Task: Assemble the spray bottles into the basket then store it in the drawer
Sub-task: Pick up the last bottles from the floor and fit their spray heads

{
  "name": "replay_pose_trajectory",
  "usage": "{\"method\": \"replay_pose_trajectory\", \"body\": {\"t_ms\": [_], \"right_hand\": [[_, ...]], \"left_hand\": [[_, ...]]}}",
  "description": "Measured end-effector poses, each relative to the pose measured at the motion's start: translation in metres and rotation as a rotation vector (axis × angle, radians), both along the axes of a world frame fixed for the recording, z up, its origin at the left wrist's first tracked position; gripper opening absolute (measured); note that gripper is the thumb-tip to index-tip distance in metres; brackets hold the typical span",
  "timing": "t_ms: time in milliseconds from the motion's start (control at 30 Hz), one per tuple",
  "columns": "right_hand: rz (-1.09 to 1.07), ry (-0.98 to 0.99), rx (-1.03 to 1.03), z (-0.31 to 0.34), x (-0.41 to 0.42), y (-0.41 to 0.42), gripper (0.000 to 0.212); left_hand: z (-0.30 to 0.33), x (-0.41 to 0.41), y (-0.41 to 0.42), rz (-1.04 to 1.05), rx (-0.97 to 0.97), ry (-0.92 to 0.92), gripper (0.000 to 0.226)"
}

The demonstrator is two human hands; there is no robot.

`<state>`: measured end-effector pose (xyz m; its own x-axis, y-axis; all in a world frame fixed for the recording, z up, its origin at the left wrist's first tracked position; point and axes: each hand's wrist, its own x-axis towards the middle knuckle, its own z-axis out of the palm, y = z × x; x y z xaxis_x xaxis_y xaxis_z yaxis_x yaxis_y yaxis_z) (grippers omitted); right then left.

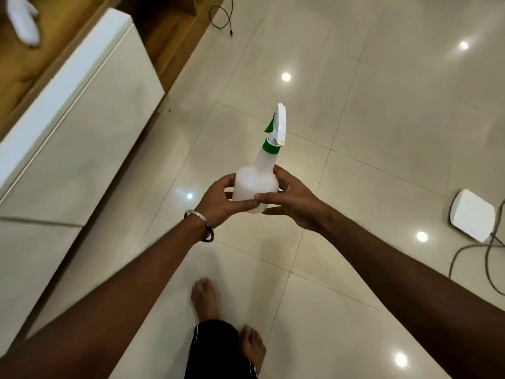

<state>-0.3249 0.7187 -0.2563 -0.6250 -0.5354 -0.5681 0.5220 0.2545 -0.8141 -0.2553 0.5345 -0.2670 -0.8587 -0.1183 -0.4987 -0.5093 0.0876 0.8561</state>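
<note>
A white spray bottle (255, 184) with a green collar and a white-and-green trigger head is held upright over the floor, nozzle pointing away from me. My left hand (221, 203), a metal bangle on its wrist, grips the bottle's lower body from the left. My right hand (292, 203) grips it from the right, thumb across the front. A second white bottle-like object (23, 21), blurred, lies on the wooden unit's top at the far upper left. No basket is in view.
A white-fronted low cabinet (82, 127) under a wooden top runs along the left. A white box (472, 216) with grey cables sits on the glossy tiled floor at right. A black cable (221, 20) lies at the top. My bare feet (207, 299) stand below.
</note>
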Motion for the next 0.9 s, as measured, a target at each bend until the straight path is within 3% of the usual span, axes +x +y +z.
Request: {"method": "replay_pose_trajectory", "body": {"t_ms": [500, 900], "right_hand": [[0.255, 0.137, 0.017, 0.075, 0.17, -0.075, 0.081], [0.439, 0.185, -0.047, 0.18, 0.338, -0.141, 0.082]], "left_hand": [[0.067, 0.203, -0.069, 0.083, -0.1, 0.083, 0.083], [0.183, 0.404, -0.118, 0.211, -0.245, 0.062, 0.097]]}}
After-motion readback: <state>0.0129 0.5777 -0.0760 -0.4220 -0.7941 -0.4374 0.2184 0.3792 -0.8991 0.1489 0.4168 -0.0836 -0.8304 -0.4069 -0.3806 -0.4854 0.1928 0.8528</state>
